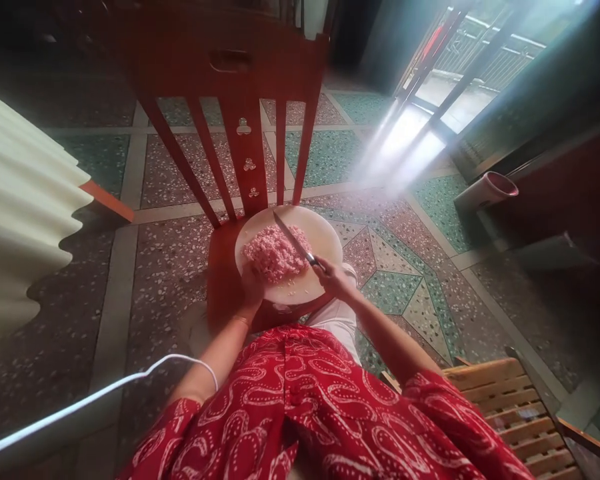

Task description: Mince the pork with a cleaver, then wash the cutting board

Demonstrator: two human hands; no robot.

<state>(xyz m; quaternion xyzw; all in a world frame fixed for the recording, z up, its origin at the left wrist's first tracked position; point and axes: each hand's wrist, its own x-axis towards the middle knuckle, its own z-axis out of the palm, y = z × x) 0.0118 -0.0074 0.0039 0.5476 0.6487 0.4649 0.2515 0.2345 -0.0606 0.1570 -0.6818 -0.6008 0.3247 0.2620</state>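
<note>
The minced meat [275, 261] lies in a mound on the left part of the round board [326, 235], which rests on the chair seat [222, 263]. The right hand [334, 277] grasps the handle of the knife [294, 239]; its long axis runs from near right to far left, the blade crossing the mound's far-right part. Blade contact cannot be confirmed. The left hand [253, 284] is nearer the mound, at its near-left edge; whether it grips the board cannot be told.
</note>
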